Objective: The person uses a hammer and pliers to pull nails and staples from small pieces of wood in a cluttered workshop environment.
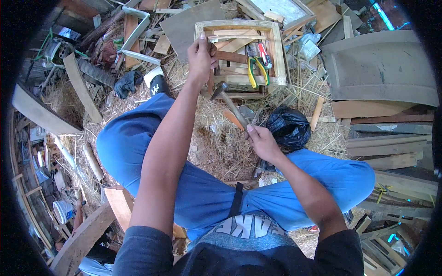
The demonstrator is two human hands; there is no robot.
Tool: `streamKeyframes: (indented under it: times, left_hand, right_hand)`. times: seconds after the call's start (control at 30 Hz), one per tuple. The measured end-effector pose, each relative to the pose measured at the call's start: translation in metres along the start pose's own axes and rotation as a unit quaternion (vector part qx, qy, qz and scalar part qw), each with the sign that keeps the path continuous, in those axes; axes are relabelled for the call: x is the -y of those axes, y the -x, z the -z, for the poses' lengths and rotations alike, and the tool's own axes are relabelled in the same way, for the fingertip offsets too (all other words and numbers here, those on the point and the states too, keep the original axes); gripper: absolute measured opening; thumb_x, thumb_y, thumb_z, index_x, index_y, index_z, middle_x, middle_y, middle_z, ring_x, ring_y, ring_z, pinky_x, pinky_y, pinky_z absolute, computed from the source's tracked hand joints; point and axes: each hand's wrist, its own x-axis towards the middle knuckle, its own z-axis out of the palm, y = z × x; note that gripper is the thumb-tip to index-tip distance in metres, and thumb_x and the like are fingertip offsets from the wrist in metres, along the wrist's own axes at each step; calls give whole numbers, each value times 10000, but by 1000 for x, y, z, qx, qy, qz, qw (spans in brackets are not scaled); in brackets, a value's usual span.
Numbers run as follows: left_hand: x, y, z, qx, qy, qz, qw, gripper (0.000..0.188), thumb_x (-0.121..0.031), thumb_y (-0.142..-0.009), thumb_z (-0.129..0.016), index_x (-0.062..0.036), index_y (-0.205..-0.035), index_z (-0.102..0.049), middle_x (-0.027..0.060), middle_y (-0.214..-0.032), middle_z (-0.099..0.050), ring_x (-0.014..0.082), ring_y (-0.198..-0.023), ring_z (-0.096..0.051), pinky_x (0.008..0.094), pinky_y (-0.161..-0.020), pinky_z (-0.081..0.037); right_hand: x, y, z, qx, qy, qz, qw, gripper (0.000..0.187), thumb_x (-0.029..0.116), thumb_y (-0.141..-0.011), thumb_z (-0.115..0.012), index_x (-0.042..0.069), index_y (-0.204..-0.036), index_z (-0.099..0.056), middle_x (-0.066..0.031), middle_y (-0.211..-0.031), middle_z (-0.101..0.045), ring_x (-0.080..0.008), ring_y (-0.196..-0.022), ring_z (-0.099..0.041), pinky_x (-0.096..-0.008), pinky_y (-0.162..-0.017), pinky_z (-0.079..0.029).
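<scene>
My left hand reaches forward and grips an upright reddish wooden piece at the near edge of a pale wooden frame box. My right hand is closed around the handle of a hammer, whose metal head points toward the box and hovers just below it. Inside the box lie wooden slats, yellow-handled pliers and a red-handled tool. I sit on straw with my legs in blue trousers spread to both sides.
A black plastic bag lies by my right hand. Planks and boards are stacked at the right, a large grey panel behind them. Scrap wood, a dark board and clutter fill the left and far side. Straw covers the ground.
</scene>
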Motion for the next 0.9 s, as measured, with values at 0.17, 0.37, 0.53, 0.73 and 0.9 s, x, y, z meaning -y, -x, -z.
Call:
streamKeyframes:
  times: [0.17, 0.37, 0.53, 0.73, 0.9]
  left_hand:
    - [-4, 3, -2, -9, 1, 0, 1000, 385, -425, -1079, -457, -80, -911, -491, 7, -680, -461, 81, -496, -362, 242, -418, -271]
    - [0, 0, -3, -18, 34, 3, 999, 391, -397, -1085, -457, -54, -905, -511, -1, -651, -452, 72, -460, -345, 245, -396, -258]
    - [-5, 4, -4, -24, 34, 9, 999, 402, -402, -1083, -461, -69, -857, -469, -1, -647, -435, 72, -466, -345, 248, -397, -254]
    - [-6, 5, -5, -24, 28, 17, 999, 421, -424, -1078, -468, -75, -842, -458, -1, -643, -424, 74, -467, -343, 248, -397, -252]
    - [-3, 4, -5, -27, 22, 12, 999, 431, -432, -1077, -465, -74, -838, -467, -3, -641, -427, 74, -465, -341, 248, -397, -255]
  right_hand:
    - [15, 4, 0, -30, -214, -59, 975, 466, 417, -1092, -415, 34, -885, -580, 14, -628, -477, -88, -528, -452, -275, -487, -375]
    - [-15, -8, -9, 6, -134, -23, 991, 441, 442, -1097, -387, 65, -918, -529, 50, -615, -391, -47, -454, -328, -229, -370, -271]
    - [13, 2, 2, 55, -226, -48, 971, 435, 442, -1096, -393, 66, -923, -527, 51, -608, -369, -38, -443, -316, -223, -376, -258]
    - [15, 1, 4, 18, -237, -54, 970, 466, 400, -1103, -395, 39, -867, -571, 18, -626, -475, -72, -502, -441, -257, -458, -373]
    - [19, 1, 7, 6, -321, -64, 945, 470, 412, -1102, -390, 37, -868, -549, 19, -605, -447, -72, -469, -422, -251, -417, -341]
